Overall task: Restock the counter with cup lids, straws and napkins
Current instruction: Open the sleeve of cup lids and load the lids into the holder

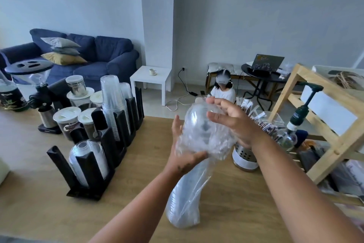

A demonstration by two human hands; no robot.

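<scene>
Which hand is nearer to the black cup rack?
Left. The left hand holds the bag of lids on the side toward the black cup rack; the right hand is on the bag's far side.

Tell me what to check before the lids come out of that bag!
1. Left grip holds the lid sleeve low down: ok.
2. Right grip holds the sleeve's top: ok.
3. Sleeve's bottom rests on the counter: ok.
4. Sleeve's top is open: cannot tell.
5. Black rack has room: cannot tell; its front slot already holds dome lids.
</scene>
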